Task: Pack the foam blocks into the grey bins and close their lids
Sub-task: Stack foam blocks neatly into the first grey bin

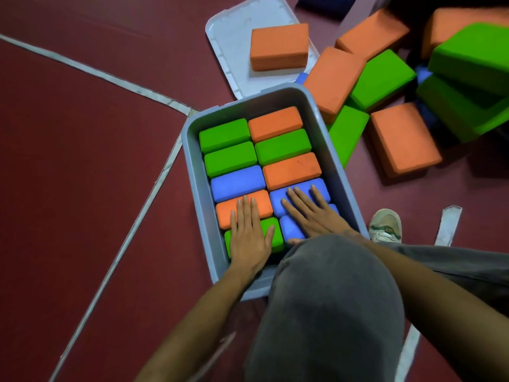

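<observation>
Grey trouser knee (330, 312) fills the bottom of the view, and both bare forearms reach past it into the bin (194, 172). The left hand (249, 238) lies flat with fingers straight and close together. It rests on the orange block (265, 202) and the green block (277, 244) at the near end of the left row, grasping nothing. The right hand (311, 213) is also released, its fingers spread flat on the two blue blocks (276, 196) at the near end of the right row.

The bin stands on the dark red floor (82, 161) and holds ten blocks in two rows of five, packed side by side. Beyond the hands, the left row runs blue, green, green, and the right row runs orange, green, orange.

The lid (228, 51) is off and lies on the floor just behind the bin, with a loose orange block (279, 46) on top of it. To the right of the bin, a pile (385, 78) of orange, green and blue blocks lies tumbled on the floor, some leaning against the bin's wall. A shoe (385, 226) shows beside the bin's near right corner. Pale tape lines (110, 75) cross the floor.
</observation>
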### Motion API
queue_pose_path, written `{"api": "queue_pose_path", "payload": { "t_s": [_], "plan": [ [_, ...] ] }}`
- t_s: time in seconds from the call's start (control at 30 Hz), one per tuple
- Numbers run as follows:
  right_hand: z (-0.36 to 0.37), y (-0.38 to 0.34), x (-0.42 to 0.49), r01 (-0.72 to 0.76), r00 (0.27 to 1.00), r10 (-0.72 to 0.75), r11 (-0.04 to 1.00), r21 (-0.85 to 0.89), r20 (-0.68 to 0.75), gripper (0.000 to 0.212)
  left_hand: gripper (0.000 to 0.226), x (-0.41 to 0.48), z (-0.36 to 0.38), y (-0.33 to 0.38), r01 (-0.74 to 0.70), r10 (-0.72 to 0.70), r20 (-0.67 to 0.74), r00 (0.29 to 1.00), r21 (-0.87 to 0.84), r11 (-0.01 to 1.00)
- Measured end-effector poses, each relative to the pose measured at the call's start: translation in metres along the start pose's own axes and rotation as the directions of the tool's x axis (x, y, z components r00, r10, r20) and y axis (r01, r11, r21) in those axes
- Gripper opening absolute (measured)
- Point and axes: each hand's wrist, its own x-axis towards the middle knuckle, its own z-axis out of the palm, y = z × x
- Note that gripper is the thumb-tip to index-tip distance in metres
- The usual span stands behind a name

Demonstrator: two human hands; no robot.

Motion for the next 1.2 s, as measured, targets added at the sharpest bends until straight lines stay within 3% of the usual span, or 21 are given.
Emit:
{"api": "queue_pose_path", "payload": {
  "t_s": [0.1,0.23,0.4,0.63,0.7,0.8,0.87,1.07,1.2],
  "plan": [
    [0.0,0.008,0.006,0.05,0.998,-0.05,0.999,0.005,0.034,0.11,0.085,0.01,-0.005,0.001,-0.07,0.071,-0.024,0.997,0.033,0.997],
    [0.002,0.007,0.004,0.048,0.998,-0.048,0.999,0.001,0.041,0.114,0.088,0.008,-0.003,0.003,-0.052,0.054,-0.021,0.998,0.085,0.995],
    [0.004,0.005,0.001,-0.015,0.999,0.014,0.999,0.041,0.037,0.092,0.093,0.01,-0.004,0.002,-0.071,0.071,-0.003,0.997,0.068,0.995],
    [-0.007,0.004,0.004,-0.037,0.996,0.031,0.997,0.071,0.089,0.117,0.095,0.007,-0.004,-0.001,-0.118,0.117,-0.036,0.993,-0.025,0.993],
    [-0.007,0.005,0.007,-0.026,0.994,0.019,0.997,0.067,0.107,0.12,0.086,0.019,-0.011,-0.004,-0.114,0.105,-0.115,0.988,-0.08,0.99],
    [-0.012,0.008,0.013,0.007,0.99,-0.016,0.998,0.066,0.137,0.12,0.046,0.059,-0.029,-0.007,-0.119,0.089,-0.319,0.943,-0.077,0.99],
    [-0.012,0.011,0.014,0.028,0.992,-0.035,0.998,0.063,0.125,0.117,0.032,0.093,-0.045,-0.008,-0.095,0.065,-0.376,0.924,-0.062,0.994],
    [-0.01,0.006,0.011,0.0,0.993,-0.011,0.996,0.093,0.115,0.119,0.044,0.162,-0.077,-0.006,0.031,-0.035,-0.156,0.987,-0.028,0.999],
    [-0.012,0.005,0.009,-0.005,0.995,-0.007,0.993,0.122,0.096,0.12,0.045,0.171,-0.072,-0.01,-0.009,0.011,-0.157,0.988,0.013,1.0]
  ]
}}
